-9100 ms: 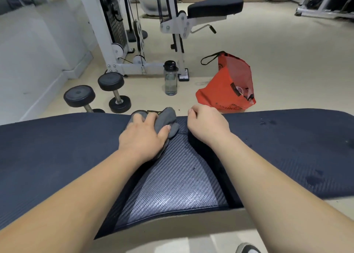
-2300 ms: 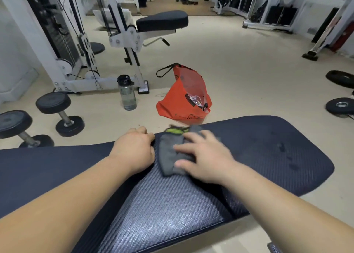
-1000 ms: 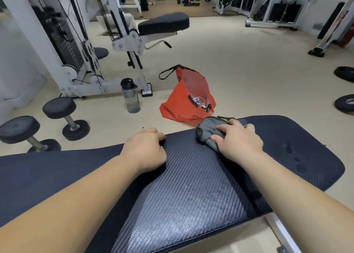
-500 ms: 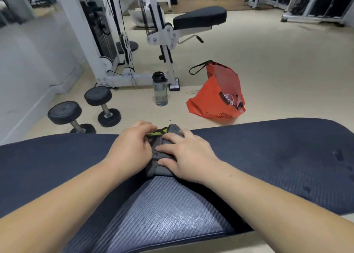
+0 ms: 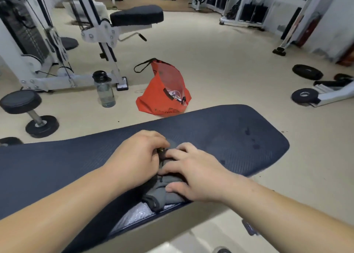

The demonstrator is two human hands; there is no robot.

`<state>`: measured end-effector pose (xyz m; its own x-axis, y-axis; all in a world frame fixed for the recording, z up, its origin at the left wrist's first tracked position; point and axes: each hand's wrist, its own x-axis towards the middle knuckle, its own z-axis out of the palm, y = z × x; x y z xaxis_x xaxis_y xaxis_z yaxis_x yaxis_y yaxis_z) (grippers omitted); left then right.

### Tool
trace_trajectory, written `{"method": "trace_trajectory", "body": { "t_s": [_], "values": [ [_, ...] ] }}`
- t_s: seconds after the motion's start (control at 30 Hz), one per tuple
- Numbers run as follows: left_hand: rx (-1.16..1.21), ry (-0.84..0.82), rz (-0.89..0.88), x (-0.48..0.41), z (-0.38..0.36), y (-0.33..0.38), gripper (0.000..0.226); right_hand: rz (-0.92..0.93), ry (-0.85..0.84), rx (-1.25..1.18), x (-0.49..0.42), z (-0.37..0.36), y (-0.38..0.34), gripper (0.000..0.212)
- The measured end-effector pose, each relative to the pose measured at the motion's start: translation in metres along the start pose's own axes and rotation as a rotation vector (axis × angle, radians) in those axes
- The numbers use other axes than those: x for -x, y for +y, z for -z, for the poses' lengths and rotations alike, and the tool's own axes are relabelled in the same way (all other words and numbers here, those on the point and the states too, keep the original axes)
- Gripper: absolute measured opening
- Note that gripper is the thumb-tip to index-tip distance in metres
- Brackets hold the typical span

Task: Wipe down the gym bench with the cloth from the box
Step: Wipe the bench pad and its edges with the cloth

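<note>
The dark blue padded gym bench stretches across the lower half of the view. A grey cloth lies bunched on the pad close to its near edge. My right hand presses flat on the cloth with fingers spread. Beside it, my left hand rests curled on the pad, fingertips touching the cloth's far end; much of the cloth is hidden under both hands. A few dark damp spots mark the pad near its right end.
On the floor beyond the bench stand an orange bag and a water bottle. Dumbbells lie at left, weight plates at right. A white cable machine with a black seat stands behind.
Both hands and the cloth have slid toward me, from the pad's far edge to its near edge. The view has swung right, showing the bench's right end.
</note>
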<state>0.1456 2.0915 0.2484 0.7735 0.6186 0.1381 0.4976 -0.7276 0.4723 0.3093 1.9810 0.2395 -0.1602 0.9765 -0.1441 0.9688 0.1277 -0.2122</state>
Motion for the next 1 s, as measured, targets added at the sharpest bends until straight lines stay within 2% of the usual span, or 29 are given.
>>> {"method": "trace_trajectory", "body": {
  "t_s": [0.07,0.2,0.27,0.33,0.43,0.47,0.5,0.63,0.7,0.77,0.8,0.87,0.93,1.0],
  "values": [
    [-0.004,-0.026,-0.038,-0.008,-0.013,0.017,0.051,-0.089,0.024,-0.040,0.027,0.001,0.025,0.042],
    [-0.009,-0.062,-0.042,-0.026,-0.036,0.040,0.044,-0.465,0.135,-0.074,0.056,0.003,0.080,0.039],
    [-0.004,-0.066,-0.032,-0.034,-0.042,0.048,0.045,-0.588,0.159,-0.041,0.055,0.000,0.088,0.039],
    [0.002,-0.061,-0.026,-0.041,-0.044,0.052,0.046,-0.525,0.143,-0.020,0.052,-0.002,0.080,0.040],
    [0.017,-0.025,-0.026,-0.049,-0.044,0.056,0.048,-0.196,0.085,-0.129,0.054,-0.003,0.069,0.041],
    [0.018,-0.011,-0.026,-0.051,-0.044,0.056,0.048,-0.142,0.070,-0.173,0.054,-0.001,0.073,0.041],
    [0.019,0.001,-0.031,-0.052,-0.045,0.058,0.048,-0.159,0.083,-0.190,0.053,0.002,0.080,0.040],
    [0.008,0.000,-0.078,-0.051,-0.050,0.069,0.049,-0.511,0.146,-0.106,0.044,0.008,0.095,0.039],
    [0.008,-0.055,-0.104,-0.049,-0.052,0.081,0.044,-0.405,0.138,-0.122,0.038,0.006,0.092,0.036],
    [-0.009,-0.124,-0.099,-0.046,-0.052,0.092,0.036,-0.159,0.135,-0.402,0.041,0.008,0.093,0.029],
    [-0.003,-0.144,-0.066,-0.047,-0.052,0.098,0.033,-0.105,0.110,-0.616,0.046,0.011,0.099,0.027],
    [0.039,-0.155,-0.026,-0.046,-0.052,0.110,0.032,-0.151,0.097,-1.000,0.056,0.021,0.110,0.031],
    [0.019,-0.180,-0.060,-0.047,-0.059,0.124,0.039,-0.207,0.178,-1.173,0.064,0.025,0.116,0.025],
    [0.008,-0.221,-0.074,-0.049,-0.071,0.136,0.064,-0.263,0.327,-1.273,0.069,0.030,0.123,0.021]
  ]
}}
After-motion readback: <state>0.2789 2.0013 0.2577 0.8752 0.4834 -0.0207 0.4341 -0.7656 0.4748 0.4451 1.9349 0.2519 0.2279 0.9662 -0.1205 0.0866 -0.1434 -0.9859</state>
